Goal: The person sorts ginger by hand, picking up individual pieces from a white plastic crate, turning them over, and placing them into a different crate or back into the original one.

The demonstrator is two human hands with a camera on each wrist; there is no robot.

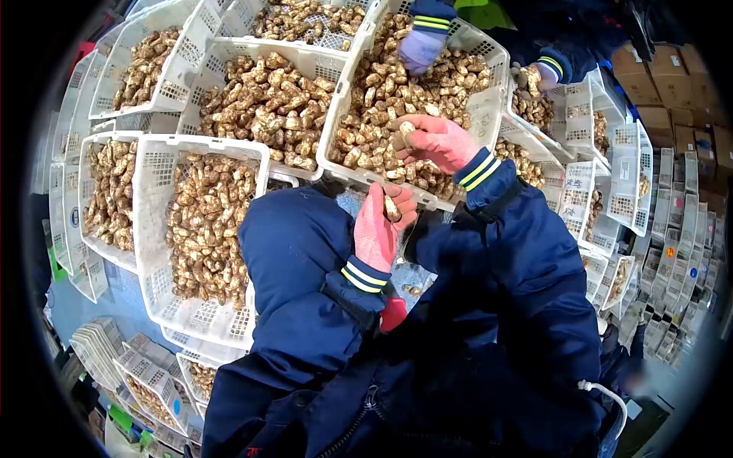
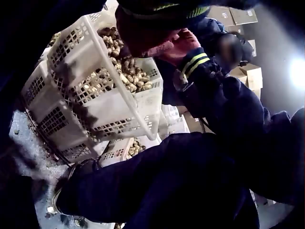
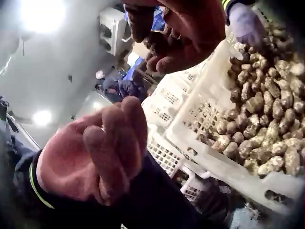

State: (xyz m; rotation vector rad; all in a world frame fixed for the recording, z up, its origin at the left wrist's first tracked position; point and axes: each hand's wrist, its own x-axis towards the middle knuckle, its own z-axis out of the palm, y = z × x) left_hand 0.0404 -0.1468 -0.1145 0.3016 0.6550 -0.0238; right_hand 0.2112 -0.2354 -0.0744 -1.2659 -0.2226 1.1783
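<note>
My left hand, in a pink glove, holds a knobbly brown-and-cream tuber just outside the near rim of a white crate. In the right wrist view the fingers of this left hand are curled inward. Over the heaped crate, my right hand, gloved the same, pinches another pale tuber between thumb and fingers. Part of the right hand also shows at the top of the right wrist view. Many similar tubers fill the crate below.
Another person's gloved hand reaches into the same crate from the far side; a second gloved hand is over a crate to its right. A tall white crate of tubers stands at my left. Stacked crates line the right.
</note>
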